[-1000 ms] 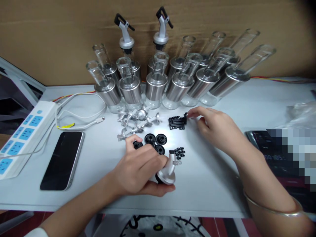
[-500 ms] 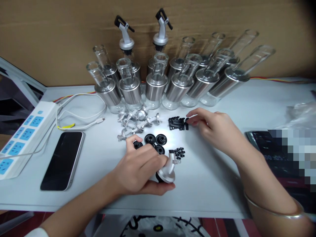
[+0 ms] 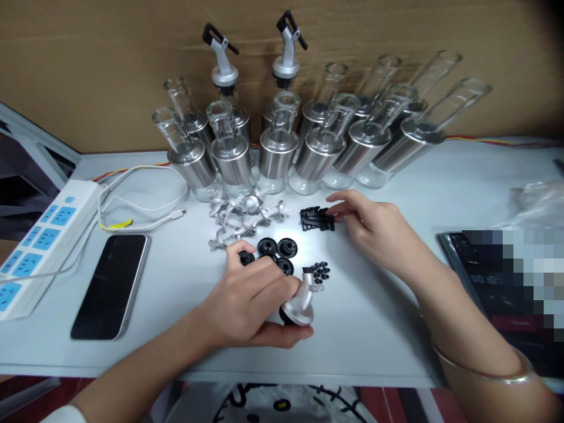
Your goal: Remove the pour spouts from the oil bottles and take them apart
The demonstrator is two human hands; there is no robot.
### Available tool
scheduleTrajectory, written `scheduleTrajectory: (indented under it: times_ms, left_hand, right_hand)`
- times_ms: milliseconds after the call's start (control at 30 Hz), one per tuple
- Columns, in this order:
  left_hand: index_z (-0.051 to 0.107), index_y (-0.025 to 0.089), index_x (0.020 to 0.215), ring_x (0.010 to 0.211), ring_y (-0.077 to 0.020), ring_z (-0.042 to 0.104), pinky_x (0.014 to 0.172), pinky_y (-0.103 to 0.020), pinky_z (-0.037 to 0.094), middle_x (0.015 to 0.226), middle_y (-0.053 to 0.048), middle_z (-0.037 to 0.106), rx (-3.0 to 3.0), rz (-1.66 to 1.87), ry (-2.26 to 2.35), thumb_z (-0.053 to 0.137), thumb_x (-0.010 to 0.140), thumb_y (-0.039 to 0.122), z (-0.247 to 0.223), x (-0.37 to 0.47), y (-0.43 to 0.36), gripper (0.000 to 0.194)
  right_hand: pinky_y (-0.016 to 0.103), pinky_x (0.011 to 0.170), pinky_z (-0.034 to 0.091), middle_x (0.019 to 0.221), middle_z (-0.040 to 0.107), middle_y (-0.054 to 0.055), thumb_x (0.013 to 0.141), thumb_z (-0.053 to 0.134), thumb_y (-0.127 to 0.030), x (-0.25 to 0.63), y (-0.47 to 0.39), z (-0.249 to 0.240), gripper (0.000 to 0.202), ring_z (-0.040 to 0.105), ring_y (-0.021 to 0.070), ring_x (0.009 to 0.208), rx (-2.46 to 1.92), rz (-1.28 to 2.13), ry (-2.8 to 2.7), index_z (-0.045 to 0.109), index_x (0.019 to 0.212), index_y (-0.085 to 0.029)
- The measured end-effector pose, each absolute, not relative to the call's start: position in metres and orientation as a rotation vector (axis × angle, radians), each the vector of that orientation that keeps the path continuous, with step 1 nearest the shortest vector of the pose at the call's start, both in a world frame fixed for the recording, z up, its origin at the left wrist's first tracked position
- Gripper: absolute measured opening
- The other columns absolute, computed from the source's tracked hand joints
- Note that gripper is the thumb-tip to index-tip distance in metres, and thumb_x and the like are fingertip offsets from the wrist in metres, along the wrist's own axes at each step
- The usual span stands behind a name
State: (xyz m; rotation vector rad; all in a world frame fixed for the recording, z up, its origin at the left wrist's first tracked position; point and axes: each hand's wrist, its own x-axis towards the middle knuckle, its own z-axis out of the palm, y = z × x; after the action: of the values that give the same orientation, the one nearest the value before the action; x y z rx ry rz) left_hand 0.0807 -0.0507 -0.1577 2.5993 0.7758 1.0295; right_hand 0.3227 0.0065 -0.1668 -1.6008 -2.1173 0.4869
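My left hand [image 3: 251,299] is closed around a silver pourer spout [image 3: 304,299] with a black stopper at its base, held low over the front of the table. My right hand [image 3: 374,229] reaches to a small pile of black lever pieces [image 3: 316,218], its fingertips at the pile's right side and its fingers slightly apart. Black round stoppers [image 3: 288,247] lie beyond my left hand, which partly covers them. Small black caps [image 3: 321,272] are grouped just past the held spout. Loose silver spout bodies [image 3: 247,214] are heaped behind the stoppers.
Glass bottles with steel sleeves [image 3: 278,155] stand in rows at the back; two carry fitted pourers [image 3: 285,64]. On the left are a phone [image 3: 110,288], a white cable [image 3: 145,170] and a power strip [image 3: 48,235]. A dark device [image 3: 471,270] and clear plastic [image 3: 529,202] lie right.
My right hand has shifted slightly left, its fingertips moving further over the black lever pieces. My left hand keeps hold of the pourer spout in nearly the same place.
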Motion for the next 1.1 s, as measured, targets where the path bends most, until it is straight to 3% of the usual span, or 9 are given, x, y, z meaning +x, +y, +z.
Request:
scheduleTrajectory:
  times_ms: [800, 967, 1100]
  left_hand:
    - [0.049, 0.016, 0.093, 0.060, -0.0114, 0.051, 0.082, -0.038, 0.023, 0.067, 0.004, 0.057, 2.612, 0.961, 0.908, 0.039, 0.097, 0.039, -0.1534, 0.0804, -0.0517, 0.025]
    - [0.048, 0.017, 0.089, 0.063, -0.0142, 0.050, 0.085, -0.040, 0.025, 0.069, 0.002, 0.056, 2.549, 0.891, 1.003, 0.044, 0.083, 0.026, -0.1536, 0.0816, -0.0521, 0.012]
    - [0.048, 0.016, 0.086, 0.064, -0.0152, 0.050, 0.083, -0.041, 0.026, 0.071, 0.000, 0.056, 2.476, 0.901, 1.006, 0.042, 0.073, 0.021, -0.1523, 0.0820, -0.0523, 0.016]
  right_hand:
    - [0.037, 0.076, 0.052, 0.095, 0.073, 0.008, 0.084, 0.039, -0.011, 0.3194, 0.0060, -0.1662, 0.032, 0.070, 0.0262, 0.086, -1.544, 0.368, -2.191, 0.062, 0.105, -0.018]
    - [0.037, 0.072, 0.052, 0.084, 0.074, 0.006, 0.080, 0.040, -0.010, 0.3193, 0.0061, -0.1630, 0.032, 0.070, 0.0254, 0.077, -1.700, 0.332, -2.069, 0.063, 0.101, -0.019]
    - [0.036, 0.072, 0.052, 0.081, 0.074, 0.005, 0.081, 0.040, -0.011, 0.3185, 0.0066, -0.1621, 0.030, 0.071, 0.0236, 0.076, -1.670, 0.421, -2.030, 0.063, 0.100, -0.019]
